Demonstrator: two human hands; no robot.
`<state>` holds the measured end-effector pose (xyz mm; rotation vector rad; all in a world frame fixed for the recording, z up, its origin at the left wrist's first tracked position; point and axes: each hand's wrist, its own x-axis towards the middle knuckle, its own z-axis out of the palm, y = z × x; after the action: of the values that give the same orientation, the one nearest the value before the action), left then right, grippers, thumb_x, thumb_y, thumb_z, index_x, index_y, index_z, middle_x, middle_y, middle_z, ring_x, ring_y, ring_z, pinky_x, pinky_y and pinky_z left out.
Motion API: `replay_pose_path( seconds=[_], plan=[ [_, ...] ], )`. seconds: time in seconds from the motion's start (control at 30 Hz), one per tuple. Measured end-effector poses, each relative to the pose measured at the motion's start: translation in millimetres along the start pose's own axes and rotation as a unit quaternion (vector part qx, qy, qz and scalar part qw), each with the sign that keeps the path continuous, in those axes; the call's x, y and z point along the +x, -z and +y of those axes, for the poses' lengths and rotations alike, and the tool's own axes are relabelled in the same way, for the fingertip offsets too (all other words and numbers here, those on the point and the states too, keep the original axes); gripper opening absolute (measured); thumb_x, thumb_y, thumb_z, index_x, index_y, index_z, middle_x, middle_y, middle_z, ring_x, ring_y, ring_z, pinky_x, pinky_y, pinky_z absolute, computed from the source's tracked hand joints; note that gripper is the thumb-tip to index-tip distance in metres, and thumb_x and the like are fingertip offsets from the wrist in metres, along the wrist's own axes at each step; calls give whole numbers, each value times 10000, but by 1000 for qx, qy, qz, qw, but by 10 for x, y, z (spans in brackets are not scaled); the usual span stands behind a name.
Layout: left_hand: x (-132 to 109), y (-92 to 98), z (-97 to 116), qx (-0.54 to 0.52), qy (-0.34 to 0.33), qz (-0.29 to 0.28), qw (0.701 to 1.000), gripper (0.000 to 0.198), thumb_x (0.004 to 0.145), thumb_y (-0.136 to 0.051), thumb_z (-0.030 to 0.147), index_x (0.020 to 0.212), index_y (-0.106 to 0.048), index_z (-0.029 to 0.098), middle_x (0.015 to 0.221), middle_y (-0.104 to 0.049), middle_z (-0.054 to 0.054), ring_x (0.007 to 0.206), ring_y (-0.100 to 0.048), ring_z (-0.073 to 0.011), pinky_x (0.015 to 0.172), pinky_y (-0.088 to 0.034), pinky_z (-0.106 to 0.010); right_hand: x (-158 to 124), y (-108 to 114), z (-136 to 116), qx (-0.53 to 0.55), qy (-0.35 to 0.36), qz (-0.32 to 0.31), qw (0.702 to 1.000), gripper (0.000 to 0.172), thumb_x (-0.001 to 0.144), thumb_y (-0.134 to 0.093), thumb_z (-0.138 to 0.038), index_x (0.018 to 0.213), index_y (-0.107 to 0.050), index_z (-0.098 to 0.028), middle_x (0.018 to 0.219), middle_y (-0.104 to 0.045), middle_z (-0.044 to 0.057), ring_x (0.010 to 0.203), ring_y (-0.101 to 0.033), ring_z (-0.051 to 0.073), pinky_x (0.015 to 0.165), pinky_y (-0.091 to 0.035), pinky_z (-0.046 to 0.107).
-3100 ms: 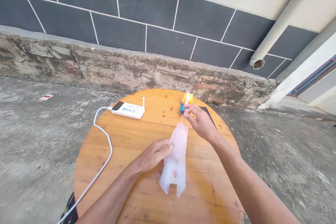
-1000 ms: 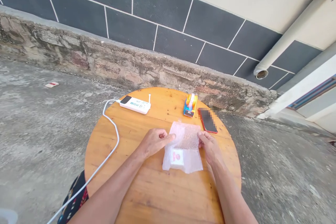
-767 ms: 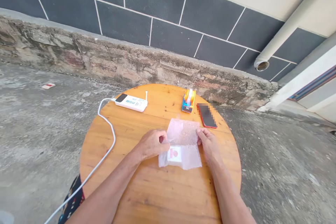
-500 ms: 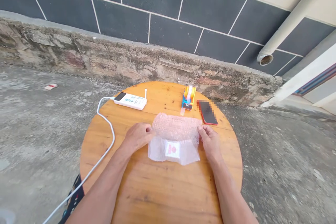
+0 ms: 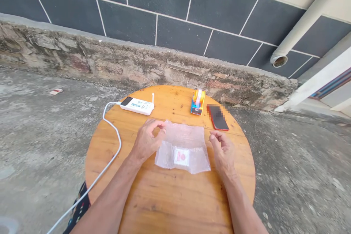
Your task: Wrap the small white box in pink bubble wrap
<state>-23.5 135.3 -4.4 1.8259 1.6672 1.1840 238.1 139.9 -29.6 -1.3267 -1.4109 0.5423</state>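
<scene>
A sheet of clear bubble wrap (image 5: 186,131) lies on the round wooden table (image 5: 164,204), its near part folded up over a small white packet with red print (image 5: 181,156). My left hand (image 5: 148,139) has its thumb and forefinger closed at the wrap's far left corner. My right hand (image 5: 222,148) is just off the wrap's right edge, fingers loosely curled with a small gap to the thumb, holding nothing.
A tape dispenser (image 5: 197,102) stands at the table's far side, with a red-edged phone (image 5: 218,117) to its right. At the far left lies a white device (image 5: 137,105) with a white cable (image 5: 118,135) trailing off the table.
My right hand has let go of the wrap and moved slightly away to the right. The wrap's far part has settled flatter. My left hand has shifted a little up and right.
</scene>
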Motion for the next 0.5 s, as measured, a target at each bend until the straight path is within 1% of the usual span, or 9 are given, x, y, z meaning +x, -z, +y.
replay_pose_path(
  seconds=[0.07,0.13,0.2,0.27,0.33,0.37,0.4,0.43,0.5],
  plan=[
    [-30,12,51,-31,-65,-53,996,175,796,-479,245,856,-636,198,920,-658,-31,895,-566,-185,740,-432,-249,-45,-1,-91,-11,25,-70,997,235,857,-555,-398,999,-640,-231,931,-656,50,893,-575,215,821,-420,329],
    [-51,13,82,-39,-84,-123,988,183,794,-493,241,858,-659,201,910,-663,-33,892,-563,-191,695,-428,-243,-65,-6,-170,-30,56,-161,985,261,895,-505,-398,1060,-646,-254,983,-663,55,955,-575,231,878,-398,355],
    [-61,14,97,-29,-78,-169,982,191,796,-509,261,869,-678,209,893,-670,-30,880,-559,-193,659,-410,-238,-63,-5,-224,-53,80,-234,967,294,925,-449,-403,1095,-648,-268,1004,-665,56,987,-570,240,906,-379,370],
    [-64,33,104,-29,-69,-190,979,201,811,-506,290,836,-686,205,840,-669,-20,833,-559,-182,626,-386,-232,-53,17,-256,-57,76,-270,958,313,931,-433,-417,1074,-666,-266,951,-673,55,968,-577,240,896,-382,365],
    [-67,82,106,-62,-44,-218,973,251,837,-482,340,816,-684,193,758,-660,-9,726,-558,-159,573,-358,-228,-45,69,-278,-17,36,-298,954,347,935,-409,-440,1038,-676,-245,834,-667,50,877,-594,227,838,-412,348],
    [-69,118,105,-95,-26,-247,964,290,852,-462,373,823,-683,187,714,-657,-5,669,-555,-149,560,-354,-229,-41,106,-290,21,8,-319,948,370,936,-397,-454,1017,-678,-228,763,-654,44,810,-599,216,792,-429,337],
    [-72,159,103,-137,-8,-291,947,334,864,-440,409,839,-684,182,675,-659,-5,624,-555,-144,562,-363,-232,-38,148,-303,64,-22,-350,934,389,932,-395,-466,997,-678,-208,703,-641,38,742,-599,205,748,-443,327],
    [-76,200,100,-181,7,-346,921,376,872,-420,442,860,-687,178,645,-665,-10,599,-563,-145,581,-385,-239,-34,191,-318,105,-50,-392,913,399,925,-406,-475,980,-678,-188,661,-634,34,689,-599,197,711,-453,320],
    [-81,273,93,-241,25,-458,855,420,869,-415,485,882,-696,174,619,-686,-31,612,-603,-165,654,-431,-263,-24,268,-349,150,-92,-492,852,392,898,-467,-474,975,-684,-156,659,-659,45,658,-616,194,684,-469,318]
  ],
)
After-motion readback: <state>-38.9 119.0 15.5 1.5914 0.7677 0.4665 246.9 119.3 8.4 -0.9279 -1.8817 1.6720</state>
